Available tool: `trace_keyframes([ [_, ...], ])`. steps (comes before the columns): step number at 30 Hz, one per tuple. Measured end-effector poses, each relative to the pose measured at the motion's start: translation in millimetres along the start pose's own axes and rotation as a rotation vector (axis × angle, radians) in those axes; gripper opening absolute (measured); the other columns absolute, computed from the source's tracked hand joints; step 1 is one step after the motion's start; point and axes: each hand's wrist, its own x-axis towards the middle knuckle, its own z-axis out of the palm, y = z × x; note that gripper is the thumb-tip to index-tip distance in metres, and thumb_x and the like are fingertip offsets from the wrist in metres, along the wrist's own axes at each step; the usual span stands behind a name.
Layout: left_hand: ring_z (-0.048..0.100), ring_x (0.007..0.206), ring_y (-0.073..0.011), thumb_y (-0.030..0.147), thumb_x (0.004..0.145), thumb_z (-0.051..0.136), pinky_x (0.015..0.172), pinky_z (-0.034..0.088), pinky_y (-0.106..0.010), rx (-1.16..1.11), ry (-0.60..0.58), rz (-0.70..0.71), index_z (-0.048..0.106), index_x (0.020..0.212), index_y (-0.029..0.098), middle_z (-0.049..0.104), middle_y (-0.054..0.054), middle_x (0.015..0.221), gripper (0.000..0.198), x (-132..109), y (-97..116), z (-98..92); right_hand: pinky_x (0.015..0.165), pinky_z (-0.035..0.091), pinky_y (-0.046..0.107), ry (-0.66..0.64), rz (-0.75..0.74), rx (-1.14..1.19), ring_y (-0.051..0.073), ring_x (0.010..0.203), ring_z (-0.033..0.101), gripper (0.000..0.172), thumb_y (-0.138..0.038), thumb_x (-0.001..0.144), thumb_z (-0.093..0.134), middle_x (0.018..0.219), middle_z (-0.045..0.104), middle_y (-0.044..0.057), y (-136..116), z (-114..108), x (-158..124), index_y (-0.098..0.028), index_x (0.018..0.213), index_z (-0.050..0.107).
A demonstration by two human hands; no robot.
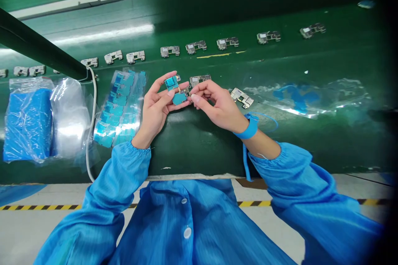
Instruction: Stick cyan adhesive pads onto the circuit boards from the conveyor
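Observation:
In front of me my left hand (158,107) holds a small circuit board (179,98) partly covered in blue film. Its thumb presses on the face and its fingers support it from behind. My right hand (214,103) is at the board's right edge, thumb and index finger pinched together. What lies between those fingertips, if anything, is too small to make out. Just behind the hands rests another circuit board (199,78), partly hidden by my right fingers. A further, pale board (242,97) lies to the right of my right hand. A blue wrist strap (248,128) circles my right wrist.
Sheets of blue film pieces (120,107) lie left of my hands, beside a white cable (93,124). Farther left sits a blue pack in clear plastic (27,124). Several boards (195,46) form a row behind. Clear film (329,95) lies right; a dark post (43,45) slants upper left.

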Motion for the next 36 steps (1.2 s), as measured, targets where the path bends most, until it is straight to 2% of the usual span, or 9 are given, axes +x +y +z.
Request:
trace_keyframes([
  [4, 0.081, 0.135, -0.0358, 0.042, 0.101, 0.080, 0.104, 0.075, -0.047, -0.010, 0.001, -0.041, 0.064, 0.151, 0.029, 0.087, -0.008, 0.132, 0.054, -0.9, 3.3, 0.2, 0.075, 0.054, 0.034, -0.009, 0.014, -0.003, 0.016, 0.076, 0.064, 0.044, -0.068, 0.107, 0.072, 0.095, 0.073, 0.002, -0.1, 0.2, 0.4, -0.024, 0.112, 0.069],
  [10, 0.084, 0.129, -0.0329, 0.043, 0.099, 0.084, 0.093, 0.077, -0.039, -0.001, 0.018, -0.034, 0.067, 0.146, 0.028, 0.090, -0.007, 0.119, 0.052, -3.2, 5.6, 5.3, 0.073, 0.052, 0.034, -0.013, 0.002, -0.019, 0.017, 0.075, 0.063, 0.043, -0.066, 0.108, 0.071, 0.093, 0.074, 0.002, 1.0, 1.1, 0.1, -0.023, 0.105, 0.069],
  [16, 0.091, 0.098, -0.0262, 0.046, 0.093, 0.095, 0.078, 0.079, -0.035, 0.067, 0.086, -0.028, 0.073, 0.133, 0.025, 0.091, -0.004, 0.106, 0.051, -5.6, 0.3, 9.8, 0.070, 0.050, 0.032, -0.066, -0.016, -0.037, 0.016, 0.072, 0.058, 0.035, -0.057, 0.109, 0.069, 0.086, 0.072, 0.001, 1.4, 3.2, 0.4, -0.023, 0.110, 0.073],
  [23, 0.091, 0.100, -0.0276, 0.050, 0.091, 0.096, 0.075, 0.079, -0.035, 0.063, 0.106, -0.042, 0.073, 0.125, 0.024, 0.091, -0.005, 0.105, 0.049, -9.0, -3.7, 11.9, 0.064, 0.034, 0.031, -0.006, 0.006, -0.049, 0.012, 0.062, 0.035, 0.037, -0.054, 0.099, 0.080, 0.062, 0.039, -0.009, 3.6, 13.2, -2.4, -0.021, 0.087, 0.068],
  [26, 0.089, 0.108, -0.0274, 0.050, 0.092, 0.095, 0.079, 0.078, -0.034, 0.035, 0.084, -0.054, 0.071, 0.137, 0.027, 0.090, -0.005, 0.114, 0.056, -7.0, -2.3, 12.1, 0.065, 0.036, 0.032, -0.010, 0.083, 0.024, 0.012, 0.063, 0.039, 0.043, -0.062, 0.096, 0.084, 0.065, 0.050, -0.007, 4.1, 11.4, 3.4, -0.022, 0.088, 0.072],
  [29, 0.090, 0.098, -0.0228, 0.052, 0.097, 0.088, 0.083, 0.076, -0.032, 0.014, 0.135, -0.074, 0.062, 0.154, 0.030, 0.087, -0.007, 0.133, 0.066, -4.4, 1.2, 11.9, 0.066, 0.042, 0.033, -0.013, 0.147, 0.030, 0.013, 0.065, 0.049, 0.048, -0.069, 0.092, 0.085, 0.075, 0.065, -0.002, 7.7, -5.4, 36.7, -0.023, 0.089, 0.073],
  [31, 0.090, 0.092, -0.0210, 0.052, 0.100, 0.084, 0.080, 0.075, -0.031, 0.020, 0.194, -0.064, 0.059, 0.155, 0.029, 0.081, -0.011, 0.147, 0.064, -3.3, 3.6, 10.9, 0.063, 0.042, 0.034, 0.044, 0.167, -0.028, 0.014, 0.061, 0.047, 0.050, -0.070, 0.088, 0.087, 0.067, 0.060, -0.002, 11.6, -23.9, 76.7, -0.023, 0.084, 0.070],
  [33, 0.089, 0.089, -0.0198, 0.049, 0.101, 0.081, 0.075, 0.073, -0.029, 0.044, 0.240, -0.036, 0.060, 0.150, 0.027, 0.079, -0.013, 0.150, 0.058, -2.7, 5.7, 9.0, 0.065, 0.045, 0.036, 0.104, 0.195, -0.088, 0.016, 0.062, 0.048, 0.044, -0.063, 0.097, 0.079, 0.067, 0.057, -0.001, 15.4, -42.3, 123.4, -0.024, 0.082, 0.066],
  [36, 0.085, 0.079, -0.0157, 0.042, 0.100, 0.077, 0.068, 0.068, -0.025, 0.074, 0.283, 0.005, 0.064, 0.141, 0.024, 0.086, -0.010, 0.134, 0.046, -0.8, 8.4, 5.4, 0.090, 0.056, 0.043, 0.209, 0.161, -0.606, 0.025, 0.089, 0.063, 0.026, -0.037, 0.093, 0.086, 0.097, 0.071, 0.009, 19.5, -56.0, 184.7, -0.019, 0.103, 0.071],
])
